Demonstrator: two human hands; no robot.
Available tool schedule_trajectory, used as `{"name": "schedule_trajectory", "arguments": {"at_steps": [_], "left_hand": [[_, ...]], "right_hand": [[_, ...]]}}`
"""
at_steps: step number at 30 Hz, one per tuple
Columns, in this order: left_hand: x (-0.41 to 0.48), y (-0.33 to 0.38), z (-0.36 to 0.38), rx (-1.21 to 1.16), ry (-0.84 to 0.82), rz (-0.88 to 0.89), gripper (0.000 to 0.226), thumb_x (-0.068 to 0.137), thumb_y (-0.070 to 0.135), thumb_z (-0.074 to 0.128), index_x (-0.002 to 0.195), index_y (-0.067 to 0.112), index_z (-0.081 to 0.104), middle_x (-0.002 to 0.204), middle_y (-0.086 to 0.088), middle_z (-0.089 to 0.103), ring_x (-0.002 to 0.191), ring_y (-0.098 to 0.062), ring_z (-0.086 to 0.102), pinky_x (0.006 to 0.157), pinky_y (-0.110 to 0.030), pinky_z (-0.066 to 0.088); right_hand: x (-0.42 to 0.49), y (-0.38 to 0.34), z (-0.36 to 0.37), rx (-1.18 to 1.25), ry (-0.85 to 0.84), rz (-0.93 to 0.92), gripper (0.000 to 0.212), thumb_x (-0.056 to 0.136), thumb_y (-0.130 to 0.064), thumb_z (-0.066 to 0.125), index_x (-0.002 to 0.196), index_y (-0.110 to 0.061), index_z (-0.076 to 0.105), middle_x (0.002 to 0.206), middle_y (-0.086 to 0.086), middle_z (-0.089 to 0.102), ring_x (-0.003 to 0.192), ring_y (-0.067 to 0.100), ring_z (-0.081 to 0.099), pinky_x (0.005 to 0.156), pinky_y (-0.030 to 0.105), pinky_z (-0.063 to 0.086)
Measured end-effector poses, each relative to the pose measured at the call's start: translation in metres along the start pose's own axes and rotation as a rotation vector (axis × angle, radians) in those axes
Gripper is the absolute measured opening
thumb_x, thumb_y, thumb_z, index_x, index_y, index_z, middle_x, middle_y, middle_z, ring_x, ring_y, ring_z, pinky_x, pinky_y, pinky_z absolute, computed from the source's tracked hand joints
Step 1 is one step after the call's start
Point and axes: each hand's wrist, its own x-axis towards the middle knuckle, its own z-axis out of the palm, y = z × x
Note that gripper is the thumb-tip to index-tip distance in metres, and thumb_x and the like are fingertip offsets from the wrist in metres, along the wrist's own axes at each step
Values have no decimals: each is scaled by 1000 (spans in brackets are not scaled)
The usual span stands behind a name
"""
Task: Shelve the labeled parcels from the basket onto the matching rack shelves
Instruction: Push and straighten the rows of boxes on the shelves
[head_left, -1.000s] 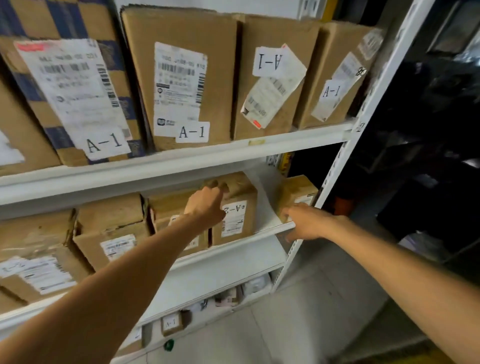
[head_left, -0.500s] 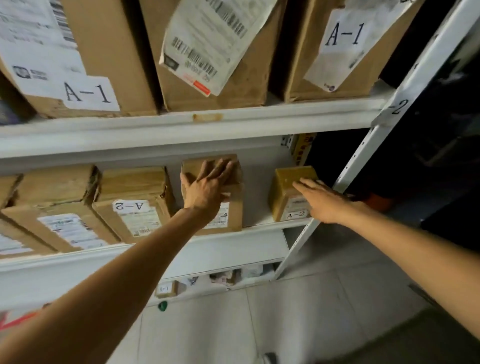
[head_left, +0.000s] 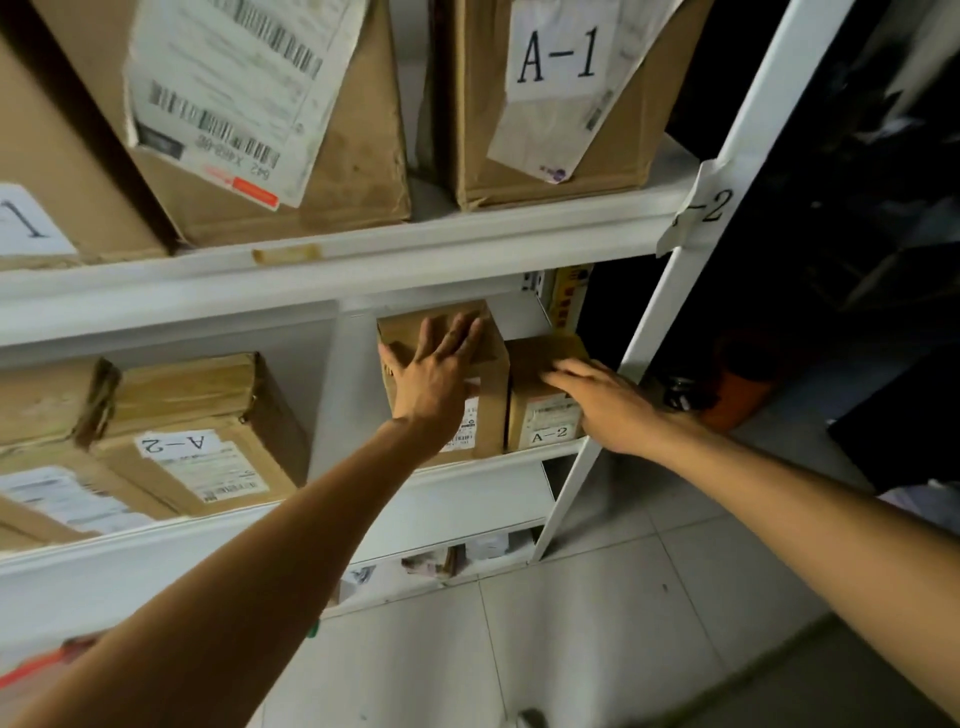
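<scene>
Fingers straight, left hand (head_left: 431, 376) presses taller parcel (head_left: 496, 382) while right hand (head_left: 602, 405) rests flat on A-2 parcel (head_left: 543, 423).

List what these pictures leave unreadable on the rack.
Head view:
Label of middle parcel: left hand covers most of it; code unreadable.
Post tag: folded, only "-2" shows.
Far-left box label: cut by frame edge, only "1" visible.
Bottom-shelf parcels: too small and dim.
Basket: out of frame.

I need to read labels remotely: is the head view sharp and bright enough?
Head view: the A-2 label on the small parcel reads clearly; the fingers of the right hand are motion-blurred; right of the rack post is deep shadow; wide-angle distortion slants the shelf edge.
</scene>
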Motion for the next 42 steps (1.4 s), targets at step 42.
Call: {"name": "schedule_trajectory", "arguments": {"at_steps": [42], "left_hand": [[-200, -290, -109, 111, 156, -347, 69, 83, 15, 71, 143, 13, 37, 143, -14, 37, 122, -31, 47, 84, -35, 48]], "right_hand": [[48, -344, 48, -121, 177, -450, 50, 85, -3, 58, 132, -8, 43, 141, 8, 37, 136, 25, 31, 104, 37, 40]]}}
